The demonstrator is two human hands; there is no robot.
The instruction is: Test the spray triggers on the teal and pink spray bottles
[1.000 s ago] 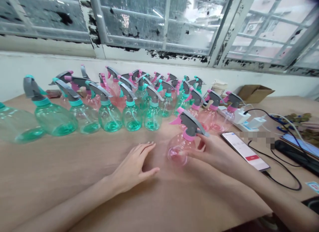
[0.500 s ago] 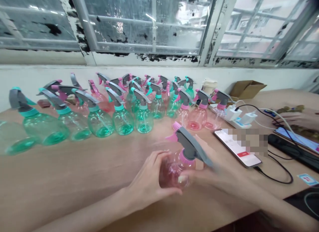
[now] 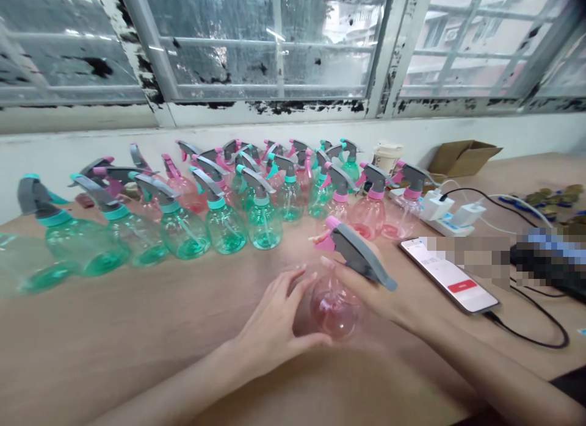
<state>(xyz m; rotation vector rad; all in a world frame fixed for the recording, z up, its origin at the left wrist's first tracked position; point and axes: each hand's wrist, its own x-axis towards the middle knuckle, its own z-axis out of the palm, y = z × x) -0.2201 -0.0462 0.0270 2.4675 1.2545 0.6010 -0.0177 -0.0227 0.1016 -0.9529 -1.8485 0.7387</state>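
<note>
A clear pink spray bottle (image 3: 336,311) stands on the table in front of me, with a grey and pink trigger head. My right hand (image 3: 378,301) is wrapped round its neck from the right, just under the head, hiding the collar. To the left of the bottle's body, my left hand (image 3: 268,319) is open, with fingers and thumb spread apart in a curve. A small gap seems to lie between that hand and the plastic. Beyond both hands is a front row of green spray bottles (image 3: 265,226), continued by pink spray bottles (image 3: 367,213) on the right.
More spray bottles crowd behind, near the wall under the windows. On the right lie a phone (image 3: 451,273) with its cable, a power strip with white chargers (image 3: 437,205), a paper cup (image 3: 387,156), an open cardboard box (image 3: 464,157) and small brownish-gold pieces (image 3: 552,198).
My right hand has shifted up from the pink bottle's body to its neck. The left hand has loosened from the body. At the far right, another person's hand has left the view.
</note>
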